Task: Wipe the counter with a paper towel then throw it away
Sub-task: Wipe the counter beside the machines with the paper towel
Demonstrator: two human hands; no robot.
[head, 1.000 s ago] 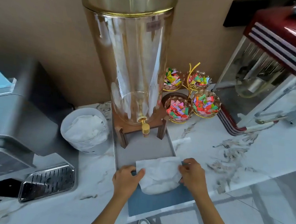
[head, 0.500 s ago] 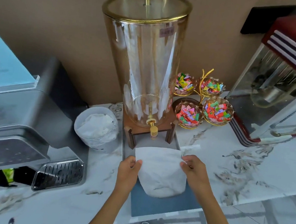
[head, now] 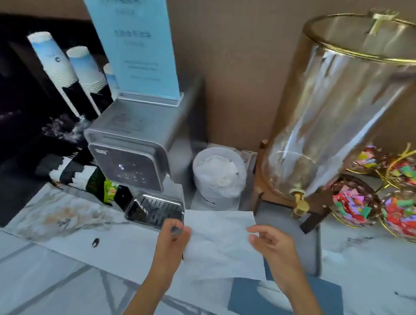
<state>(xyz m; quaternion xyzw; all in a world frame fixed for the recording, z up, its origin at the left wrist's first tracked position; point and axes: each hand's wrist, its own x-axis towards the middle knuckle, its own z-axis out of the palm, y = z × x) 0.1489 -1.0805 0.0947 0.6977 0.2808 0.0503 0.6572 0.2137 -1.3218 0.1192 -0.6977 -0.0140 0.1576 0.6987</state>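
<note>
A white paper towel (head: 219, 244) is stretched flat between my two hands above the marble counter (head: 73, 225). My left hand (head: 172, 240) pinches its left edge, just in front of the machine's drip tray. My right hand (head: 273, 250) grips its right edge, over the grey tray under the dispenser. The towel hides the counter strip beneath it. A small white bin (head: 219, 177) lined with a bag and holding crumpled white paper stands behind the towel.
A silver drinks machine (head: 131, 147) with a metal drip tray (head: 154, 210) stands left, a blue sign (head: 127, 30) on top. A tall glass dispenser (head: 343, 112) sits on a grey tray (head: 317, 246). Candy bowls (head: 407, 217) at right, stacked paper cups (head: 51, 58) far left.
The view has swung left. Both hands have carried the towel left, from over the grey tray toward the counter in front of the drip tray and bin, holding it spread wider.
</note>
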